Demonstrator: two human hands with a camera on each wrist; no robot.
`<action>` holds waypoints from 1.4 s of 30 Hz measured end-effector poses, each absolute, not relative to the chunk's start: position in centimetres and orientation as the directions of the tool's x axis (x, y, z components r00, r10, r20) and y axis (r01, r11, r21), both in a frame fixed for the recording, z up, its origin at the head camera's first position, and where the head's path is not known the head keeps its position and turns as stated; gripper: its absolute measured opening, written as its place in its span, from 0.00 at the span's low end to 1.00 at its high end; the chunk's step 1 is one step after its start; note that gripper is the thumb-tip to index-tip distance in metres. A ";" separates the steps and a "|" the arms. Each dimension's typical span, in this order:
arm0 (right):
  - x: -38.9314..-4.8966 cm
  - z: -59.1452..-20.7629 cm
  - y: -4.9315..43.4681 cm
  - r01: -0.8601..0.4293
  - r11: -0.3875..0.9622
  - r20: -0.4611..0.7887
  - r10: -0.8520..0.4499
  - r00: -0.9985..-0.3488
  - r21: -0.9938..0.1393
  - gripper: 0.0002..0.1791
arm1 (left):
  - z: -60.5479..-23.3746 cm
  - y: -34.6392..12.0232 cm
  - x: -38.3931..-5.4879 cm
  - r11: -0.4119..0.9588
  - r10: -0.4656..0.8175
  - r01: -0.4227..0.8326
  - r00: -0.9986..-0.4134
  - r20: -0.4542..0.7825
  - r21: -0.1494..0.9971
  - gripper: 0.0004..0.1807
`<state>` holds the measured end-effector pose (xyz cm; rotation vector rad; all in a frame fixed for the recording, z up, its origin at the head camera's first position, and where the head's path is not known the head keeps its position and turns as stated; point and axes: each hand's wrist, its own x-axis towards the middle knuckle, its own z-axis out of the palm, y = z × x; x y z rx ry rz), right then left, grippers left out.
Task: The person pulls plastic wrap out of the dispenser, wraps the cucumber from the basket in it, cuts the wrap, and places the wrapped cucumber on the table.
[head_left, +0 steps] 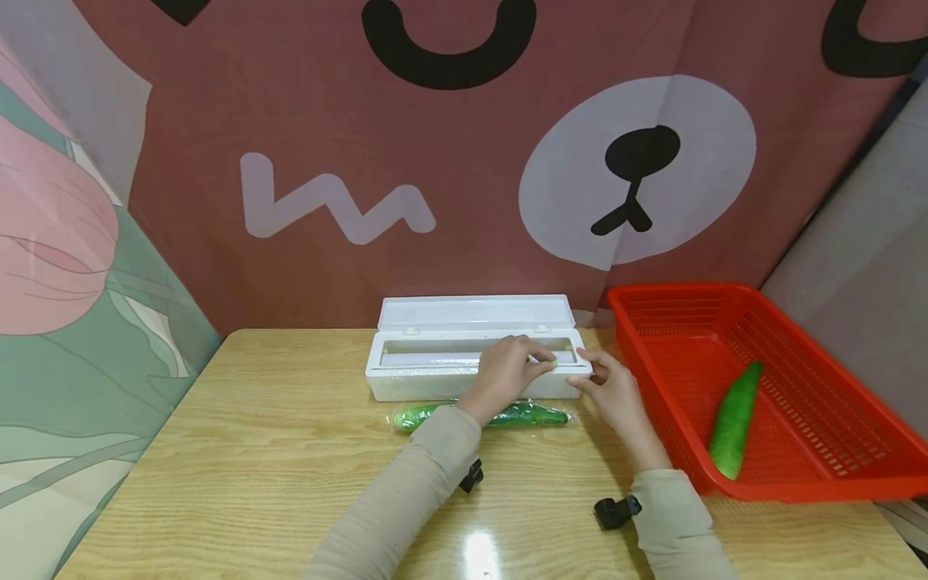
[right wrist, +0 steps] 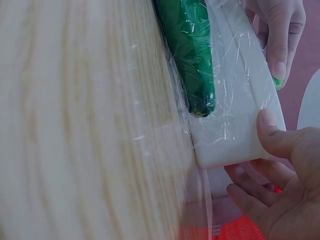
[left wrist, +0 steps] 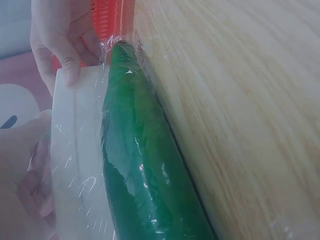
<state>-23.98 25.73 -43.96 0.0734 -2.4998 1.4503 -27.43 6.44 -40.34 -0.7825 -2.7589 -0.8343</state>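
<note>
A white cling film dispenser (head_left: 416,390) stands on the table with its lid tipped back and a film roll (head_left: 428,359) inside. My left hand (head_left: 502,374) reaches over its front edge, finger and thumb pinching a small green slider (right wrist: 278,82) near the right end. With thumb and fingers around the dispenser's right end corner, my right hand (head_left: 615,395) holds the box. Along its front lies a green cucumber (left wrist: 142,155) covered by clear, wrinkled film (right wrist: 227,112), which stretches up over the dispenser's front face. In the head view, my left forearm hides the cucumber's middle.
At the right stands a red plastic basket (head_left: 656,403) with another cucumber (head_left: 736,423) inside, close beside my right hand. A printed cloth (head_left: 464,161) hangs behind the wooden table (head_left: 239,451).
</note>
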 end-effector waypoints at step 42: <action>-24.0 -43.9 25.7 -0.171 0.480 0.240 0.085 -0.967 -0.860 0.26 | -40.4 6.0 -27.4 0.718 0.433 0.530 -0.848 0.307 0.450 0.09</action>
